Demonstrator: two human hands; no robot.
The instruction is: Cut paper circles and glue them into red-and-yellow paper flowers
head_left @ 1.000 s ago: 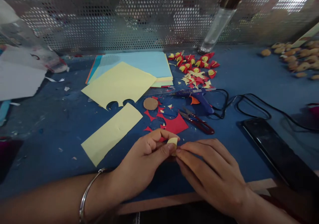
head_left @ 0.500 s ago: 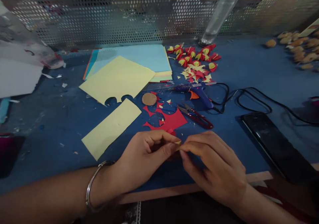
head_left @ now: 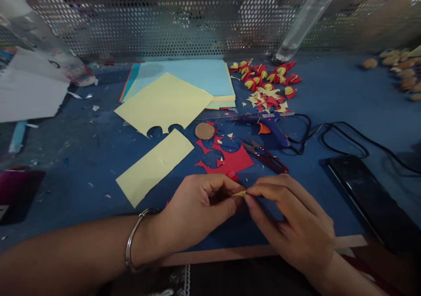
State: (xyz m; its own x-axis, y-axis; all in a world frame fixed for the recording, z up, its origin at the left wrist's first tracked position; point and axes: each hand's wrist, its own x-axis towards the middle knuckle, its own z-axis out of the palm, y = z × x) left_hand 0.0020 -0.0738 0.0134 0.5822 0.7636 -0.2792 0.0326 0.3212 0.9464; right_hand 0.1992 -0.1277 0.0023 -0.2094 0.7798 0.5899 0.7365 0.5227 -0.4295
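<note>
Between my hands is a small piece of yellow paper [head_left: 239, 194], mostly covered by the fingers. My left hand [head_left: 200, 208], with a silver bangle at the wrist, pinches it between thumb and forefinger. The thumb and forefinger of my right hand [head_left: 292, 221] are closed on its right tip. Just beyond the fingers lies a cut red paper sheet [head_left: 238, 159] with scraps around it. Thread snips [head_left: 266, 155] with dark red handles rest beside that sheet. A round brown disc [head_left: 204, 131] sits behind it, and a yellow paper strip [head_left: 154, 169] lies to the left.
A blue glue gun [head_left: 271, 123] with a black cord lies behind the snips. Red and yellow paper pieces [head_left: 268, 79] are heaped beyond it. Yellow paper [head_left: 164, 103] overlaps a stack of coloured sheets [head_left: 194, 76]. A phone [head_left: 368, 195] lies right; a perforated metal panel [head_left: 197, 19] borders the back.
The whole view has shifted, so the table's things appear farther right. Both hands still pinch the yellow paper, which now looks narrower and lies flatter between the fingertips.
</note>
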